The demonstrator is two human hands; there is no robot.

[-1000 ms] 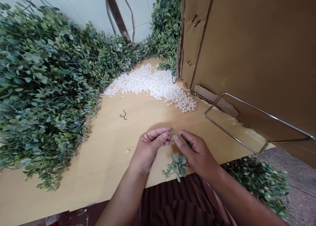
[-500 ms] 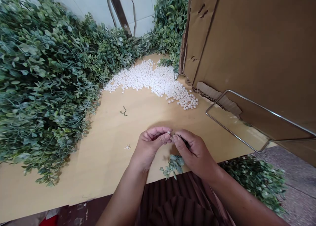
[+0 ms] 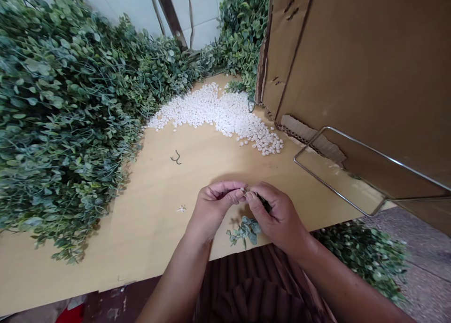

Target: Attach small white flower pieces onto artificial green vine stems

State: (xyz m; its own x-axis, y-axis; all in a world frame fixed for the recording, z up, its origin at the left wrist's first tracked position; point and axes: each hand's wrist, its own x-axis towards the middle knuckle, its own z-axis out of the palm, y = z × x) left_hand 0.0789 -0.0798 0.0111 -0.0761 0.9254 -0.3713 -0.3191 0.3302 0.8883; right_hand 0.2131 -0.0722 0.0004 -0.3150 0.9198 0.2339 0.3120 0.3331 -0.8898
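Note:
My left hand (image 3: 216, 205) pinches a small pale piece (image 3: 243, 190) between thumb and forefinger, above the front part of the table. Touching it at the fingertips, my right hand (image 3: 278, 215) is closed on the stem of a green leafy sprig (image 3: 246, 230), whose leaves hang below the fingers near the table's front edge. Where the stem meets the pale piece is mostly hidden by the fingers. Farther back lies a spread heap of small white pieces (image 3: 211, 109).
Artificial foliage (image 3: 70, 102) covers the left of the table (image 3: 148, 224). A cardboard box (image 3: 359, 64) and a bent metal wire frame (image 3: 338, 195) stand at the right. A dark stem piece (image 3: 176, 157) and a small white bit (image 3: 181, 208) lie left of my hands. More foliage (image 3: 362, 257) is below at right.
Both hands keep nearly the same place and grip. The leafy sprig has turned slightly, its leaves shifting a little to the left.

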